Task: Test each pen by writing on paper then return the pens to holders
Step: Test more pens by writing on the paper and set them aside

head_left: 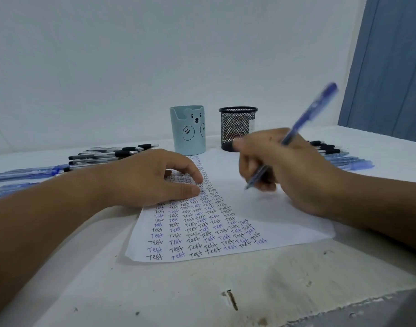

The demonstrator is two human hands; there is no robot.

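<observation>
Take the sheet of paper [268, 213] as your landmark: a thin white sheet lying flat on the rough, pitted white tabletop [202, 291]. Left of it lie slim plastic pens [103, 156], clear barrels with black grips, and blue ones nearer the edge. Your left hand [155, 178] rests on the paper's left half, fingers loosely curved, pressing it down and gripping nothing. That half carries columns of the word "Test" in black and blue ink. Behind the paper stand a smooth pale-blue holder [187, 129] with a bear face and a round black wire-mesh holder [237, 127]. Over the blank right half, your right hand [289, 171] pinches a blue pen [304, 121], tip seemingly just at the sheet, though blurred. Right of the paper lie more pens [344, 158].
</observation>
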